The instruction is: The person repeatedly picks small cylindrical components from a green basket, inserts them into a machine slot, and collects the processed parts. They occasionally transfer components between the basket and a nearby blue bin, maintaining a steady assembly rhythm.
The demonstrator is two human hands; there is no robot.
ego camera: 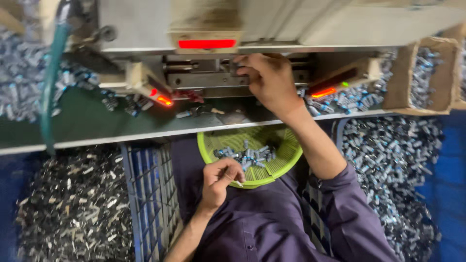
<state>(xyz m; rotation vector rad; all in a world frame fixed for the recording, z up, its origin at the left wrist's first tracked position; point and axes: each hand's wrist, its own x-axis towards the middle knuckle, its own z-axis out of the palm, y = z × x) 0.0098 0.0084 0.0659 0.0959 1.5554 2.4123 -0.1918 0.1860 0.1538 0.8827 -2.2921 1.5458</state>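
Partly blurred, right hand gripping something hidden at machine, left hand pinching small part.

Bench: a dark green top with a pale front edge, running across the view.
Machine: stands on the bench at the back, red lights glowing.
Parts: small silver-blue pieces heaped on the bench, right (a few more lie scattered left of centre).
Box: cardboard, open, at the bench's right end, full of similar pieces.
Hose: green, hanging over the bench's left part.
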